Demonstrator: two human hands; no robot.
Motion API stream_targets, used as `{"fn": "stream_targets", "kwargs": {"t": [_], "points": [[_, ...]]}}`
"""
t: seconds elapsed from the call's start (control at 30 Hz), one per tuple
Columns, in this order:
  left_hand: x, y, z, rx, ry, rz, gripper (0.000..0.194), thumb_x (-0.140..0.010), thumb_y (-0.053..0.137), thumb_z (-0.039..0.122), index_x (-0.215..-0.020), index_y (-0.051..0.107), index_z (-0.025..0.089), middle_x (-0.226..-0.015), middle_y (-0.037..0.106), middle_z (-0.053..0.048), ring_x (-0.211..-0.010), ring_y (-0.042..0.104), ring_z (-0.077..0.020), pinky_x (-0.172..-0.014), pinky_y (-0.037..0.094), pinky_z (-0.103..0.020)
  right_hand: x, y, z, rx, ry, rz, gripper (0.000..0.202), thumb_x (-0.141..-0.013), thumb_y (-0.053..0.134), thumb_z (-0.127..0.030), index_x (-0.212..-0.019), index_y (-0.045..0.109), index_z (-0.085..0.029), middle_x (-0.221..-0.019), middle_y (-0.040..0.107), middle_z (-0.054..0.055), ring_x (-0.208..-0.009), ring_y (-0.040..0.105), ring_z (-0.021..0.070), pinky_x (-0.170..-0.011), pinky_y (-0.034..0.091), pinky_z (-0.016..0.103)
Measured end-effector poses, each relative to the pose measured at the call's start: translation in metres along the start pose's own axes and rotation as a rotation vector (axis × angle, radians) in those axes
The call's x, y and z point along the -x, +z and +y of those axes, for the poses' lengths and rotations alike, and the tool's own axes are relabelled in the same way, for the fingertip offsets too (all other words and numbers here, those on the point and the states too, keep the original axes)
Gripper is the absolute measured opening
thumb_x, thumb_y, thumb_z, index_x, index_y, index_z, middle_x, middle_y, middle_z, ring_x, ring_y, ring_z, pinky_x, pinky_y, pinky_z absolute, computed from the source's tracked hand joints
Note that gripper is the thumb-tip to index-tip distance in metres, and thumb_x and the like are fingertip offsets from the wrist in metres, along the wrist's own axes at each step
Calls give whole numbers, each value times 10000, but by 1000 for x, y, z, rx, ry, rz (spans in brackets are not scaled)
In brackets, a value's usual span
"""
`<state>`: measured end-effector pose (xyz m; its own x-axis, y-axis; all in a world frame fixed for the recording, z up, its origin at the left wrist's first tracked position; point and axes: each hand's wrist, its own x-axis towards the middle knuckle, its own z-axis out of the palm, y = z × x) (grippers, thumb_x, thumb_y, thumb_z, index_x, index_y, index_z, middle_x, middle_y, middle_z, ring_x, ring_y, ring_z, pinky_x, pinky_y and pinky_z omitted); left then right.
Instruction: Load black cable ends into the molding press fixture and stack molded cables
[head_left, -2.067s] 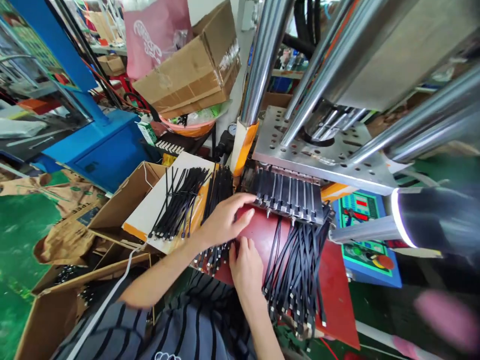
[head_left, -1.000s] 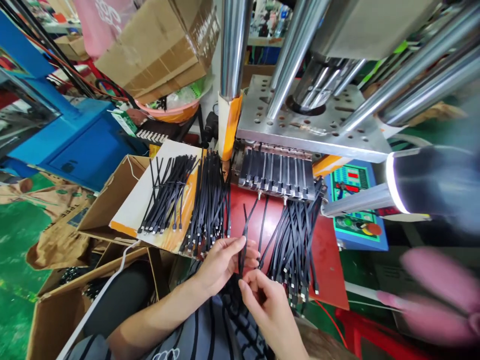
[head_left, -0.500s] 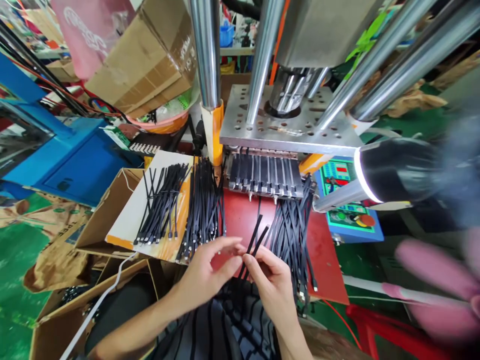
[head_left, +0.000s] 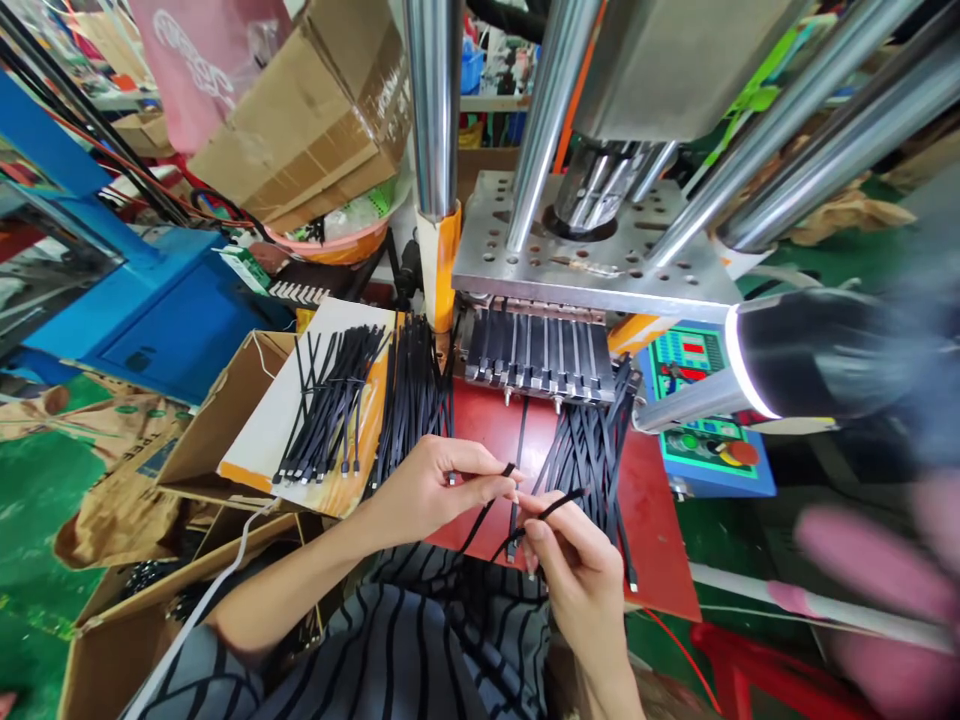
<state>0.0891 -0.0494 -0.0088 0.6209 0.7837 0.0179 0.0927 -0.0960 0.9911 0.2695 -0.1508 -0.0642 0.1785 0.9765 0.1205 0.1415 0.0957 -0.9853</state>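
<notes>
Black flat cables with small metal plug ends are all around my hands. My left hand [head_left: 442, 490] pinches one black cable [head_left: 480, 522] near its end between thumb and fingers. In my right hand [head_left: 574, 560] another black cable [head_left: 559, 503] is gripped, its end sticking out past the fingers. The fingertips of both hands nearly meet over the red board [head_left: 487, 415]. Beside my right hand lies a loose pile of cables [head_left: 592, 450]. A further bunch [head_left: 416, 390] lies beyond my left hand, and a tied bundle [head_left: 334, 400] rests on a white board.
Ahead stands a press with a thick metal plate [head_left: 592, 270] and a fixture [head_left: 536, 350] holding a row of black strips. A control box [head_left: 694, 400] and a black lamp-like cylinder [head_left: 802, 350] are at the right. Cardboard boxes [head_left: 217, 430] stand at the left.
My hands have shifted slightly right and drawn the two cables apart. The left hand, nearly open before, now pinches one cable; the right keeps the other.
</notes>
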Motion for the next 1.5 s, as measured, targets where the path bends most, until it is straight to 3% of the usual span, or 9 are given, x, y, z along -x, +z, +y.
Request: {"fn": "stream_targets", "kwargs": {"t": [0.23, 0.53, 0.73, 0.87, 0.97, 1.07, 1.13, 1.3, 1.5], "points": [[-6, -4, 0, 42, 17, 28, 294, -953, 695, 464, -932, 847, 213, -952, 741, -79, -847, 679, -177, -753, 527, -288, -12, 15, -5, 92, -26, -32, 217, -987, 655, -339, -871, 784, -209, -695, 562, 13, -598, 484, 142, -527, 382, 266], [-27, -3, 3, -82, 112, 48, 241, -969, 664, 334, -860, 796, 164, -778, 692, -30, -719, 613, -140, -684, 464, -259, -17, 27, 5, 114, -19, -62, 367, -988, 625, -328, -669, 489, -209, -660, 422, -39, -603, 401, 118, -554, 336, 241], [-98, -19, -16, -259, 164, 210, 257, -971, 631, 294, -796, 753, 149, -723, 664, -9, -656, 577, -132, -647, 431, -256, -4, 7, 20, 136, 200, -478, 361, -1020, 570, -424, -733, 579, -205, -685, 575, -12, -610, 540, 135, -560, 436, 234], [-159, -29, -43, -483, 237, 281, 331, -946, 649, 215, -622, 633, 153, -643, 616, 0, -660, 591, -143, -699, 452, -268, -70, -40, -8, 363, 9, -387, 419, -965, 652, -485, -655, 590, -211, -623, 543, -17, -596, 471, 139, -554, 386, 253], [-185, -31, -55, -490, 202, 360, 224, -968, 600, 177, -755, 659, 139, -620, 612, 5, -614, 635, -144, -675, 499, -263, -142, -58, -20, 388, -36, -317, 462, -916, 682, -548, -623, 575, -207, -570, 522, -28, -550, 440, 127, -535, 345, 256], [-179, -34, -60, -448, 196, 436, 203, -1023, 502, 193, -1122, 653, 100, -888, 731, -80, -698, 726, -150, -641, 566, -248, -200, -53, -14, 370, -25, -324, 471, -893, 673, -583, -641, 588, -194, -571, 556, -25, -540, 482, 122, -546, 361, 251], [-162, -38, -64, -486, 309, 400, 271, -1023, 526, 216, -1256, 619, 114, -1176, 721, -144, -942, 763, -176, -775, 626, -279, -226, -44, -3, 362, -15, -337, 489, -849, 692, -619, -641, 584, -191, -569, 547, -28, -535, 500, 121, -549, 384, 249], [-126, -49, -77, -907, 738, 83, 266, -1027, 534, 198, -1232, 685, 125, -1323, 699, -149, -1274, 655, -247, -1102, 562, -441, -252, -33, 16, 374, -9, -352, 433, -825, 674, -597, -683, 614, -192, -552, 545, -32, -480, 507, 124, -498, 410, 246], [-128, -45, -77, -1189, 746, -10, 296, -1023, 527, 198, -1263, 663, 91, -1402, 676, -149, -1326, 619, -268, -1128, 533, -472, -252, -33, 24, 350, -41, -251, 356, -844, 673, -520, -770, 678, -172, -563, 589, -14, -446, 523, 122, -452, 431, 240]]}}
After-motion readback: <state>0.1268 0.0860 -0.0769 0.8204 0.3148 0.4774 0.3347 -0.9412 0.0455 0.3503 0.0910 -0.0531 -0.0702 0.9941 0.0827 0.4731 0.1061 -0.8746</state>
